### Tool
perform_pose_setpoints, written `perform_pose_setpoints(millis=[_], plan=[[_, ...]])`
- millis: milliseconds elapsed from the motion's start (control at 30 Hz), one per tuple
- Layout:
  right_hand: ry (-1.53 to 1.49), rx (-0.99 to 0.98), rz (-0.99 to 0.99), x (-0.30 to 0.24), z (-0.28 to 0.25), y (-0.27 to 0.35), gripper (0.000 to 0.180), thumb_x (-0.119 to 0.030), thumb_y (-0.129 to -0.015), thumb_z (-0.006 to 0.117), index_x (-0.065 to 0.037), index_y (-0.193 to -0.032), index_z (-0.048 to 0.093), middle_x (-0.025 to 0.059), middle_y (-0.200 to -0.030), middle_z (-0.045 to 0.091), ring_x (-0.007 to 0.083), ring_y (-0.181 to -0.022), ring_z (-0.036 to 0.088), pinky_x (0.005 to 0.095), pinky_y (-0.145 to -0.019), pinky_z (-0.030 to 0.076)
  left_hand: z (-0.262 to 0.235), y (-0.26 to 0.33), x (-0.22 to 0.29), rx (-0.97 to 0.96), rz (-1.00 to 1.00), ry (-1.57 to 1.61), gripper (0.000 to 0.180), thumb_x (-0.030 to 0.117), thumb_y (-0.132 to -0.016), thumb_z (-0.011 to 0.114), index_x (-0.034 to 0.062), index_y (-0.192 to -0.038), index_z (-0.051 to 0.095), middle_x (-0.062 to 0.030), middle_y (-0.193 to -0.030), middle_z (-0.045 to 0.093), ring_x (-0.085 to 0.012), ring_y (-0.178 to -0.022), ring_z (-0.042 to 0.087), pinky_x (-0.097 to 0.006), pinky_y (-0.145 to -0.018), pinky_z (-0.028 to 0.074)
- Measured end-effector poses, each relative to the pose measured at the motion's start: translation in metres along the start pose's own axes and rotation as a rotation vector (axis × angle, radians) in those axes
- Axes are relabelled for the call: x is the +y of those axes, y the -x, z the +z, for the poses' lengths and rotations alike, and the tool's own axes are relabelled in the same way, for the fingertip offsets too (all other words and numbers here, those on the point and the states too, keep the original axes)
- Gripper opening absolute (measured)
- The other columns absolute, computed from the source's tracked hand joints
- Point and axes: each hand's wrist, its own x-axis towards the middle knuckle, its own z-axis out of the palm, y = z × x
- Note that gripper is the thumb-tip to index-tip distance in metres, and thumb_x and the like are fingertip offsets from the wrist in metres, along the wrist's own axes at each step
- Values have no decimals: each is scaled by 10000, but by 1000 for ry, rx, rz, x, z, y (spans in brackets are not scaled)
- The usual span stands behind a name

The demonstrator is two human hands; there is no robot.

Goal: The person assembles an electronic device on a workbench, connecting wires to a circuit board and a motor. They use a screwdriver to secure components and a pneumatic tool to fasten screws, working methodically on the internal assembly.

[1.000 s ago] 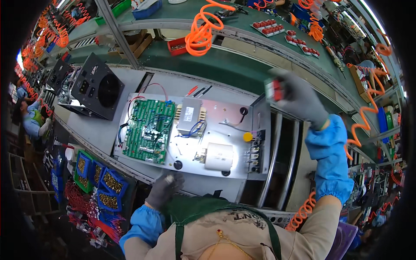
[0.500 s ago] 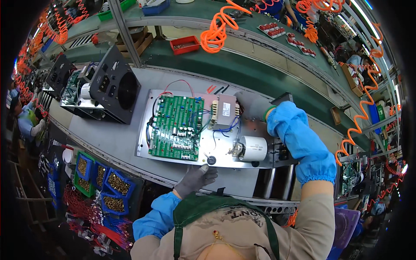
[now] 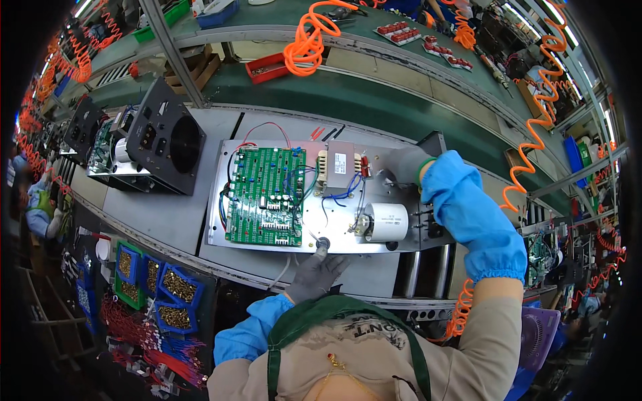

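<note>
A metal chassis plate [image 3: 334,248] lies across the workbench, carrying a green circuit board [image 3: 264,194], a transformer [image 3: 340,167] and a white cylindrical capacitor [image 3: 388,222]. At its near edge, the thumb of my grey-gloved left hand [image 3: 317,274] touches a black round grommet [image 3: 323,242]; the other fingers stretch out apart from the thumb. A pale cable [image 3: 284,273] hangs below the edge beside this hand. My gloved right hand [image 3: 405,165] reaches over the plate between the transformer and the dark upright panel [image 3: 435,147]. Its fingers are blurred, and any grip is hidden.
Another chassis with a dark fan panel [image 3: 167,137] stands to the left. Blue bins of brass fasteners [image 3: 179,285] and red wire bundles [image 3: 124,314] lie at lower left. Beyond the bench are a red tray [image 3: 266,68] and hanging orange coiled hoses [image 3: 311,43].
My left thumb has moved from beside the grommet onto it, and the pale cable now shows below the edge. My right hand has shifted away from the transformer toward the upright panel.
</note>
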Motion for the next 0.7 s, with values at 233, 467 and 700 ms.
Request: perform_pose_setpoints(millis=[233, 467, 700], plan=[[-1, -121, -183, -2, -27, 22, 316, -310, -673, 680, -212, -973, 698, 93, -893, 685, 307, -881, 643, 409, -761, 496, -2, 18, -2, 51, 89, -158, 474, 251, -917, 567, 162, -1338, 368, -68, -1319, 461, -262, -1270, 416, -487, -1076, 331], [189, -118, -242, -50, -15, 40, 301, -349, -666, 675, -116, -852, 717, 116, -854, 686, 310, -827, 664, 414, -715, 517, -22, 41, 15, 60, -36, -334, 535, 259, -931, 539, 141, -1394, 299, -92, -1368, 441, -260, -1245, 469, -446, -1020, 418], [-447, 640, -98, 40, -31, 53, 280, -168, -720, 624, -52, -970, 669, 170, -903, 649, 329, -895, 632, 414, -773, 497, -31, 34, 0, 227, 5, -162, 548, 184, -880, 620, 65, -1347, 360, -157, -1289, 485, -308, -1155, 514, -483, -1002, 428]])
